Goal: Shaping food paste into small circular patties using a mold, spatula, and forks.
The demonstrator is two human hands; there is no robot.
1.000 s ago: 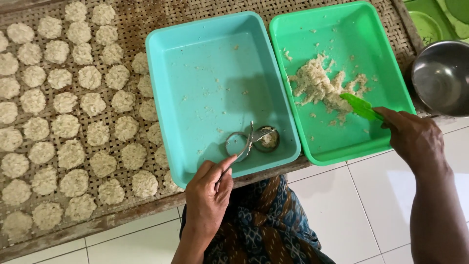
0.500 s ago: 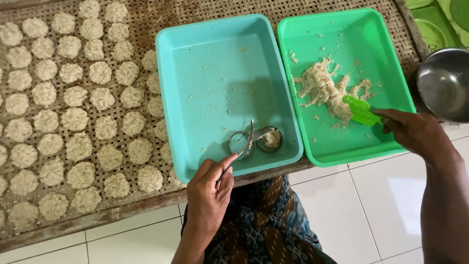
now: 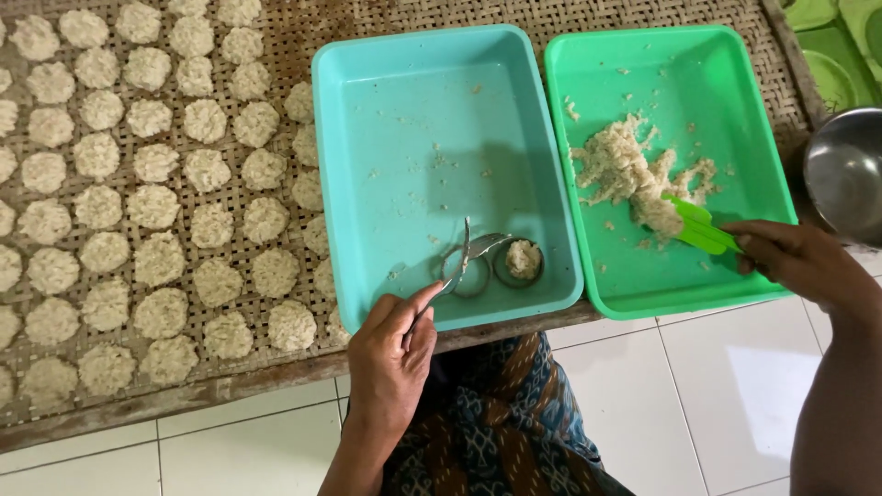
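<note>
My right hand (image 3: 799, 262), pinching the green spatula (image 3: 696, 225), has pushed deeper into the dough pile (image 3: 634, 174) mid green tray (image 3: 588, 276), while my left hand (image 3: 390, 354) still pinches the ring mould (image 3: 487, 262) at the teal tray (image 3: 335, 184)'s near edge.

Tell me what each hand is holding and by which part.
The left hand pinches the metal ring mould by its handle end. The right hand grips the green spatula by its handle, blade in the rice mash.
</note>
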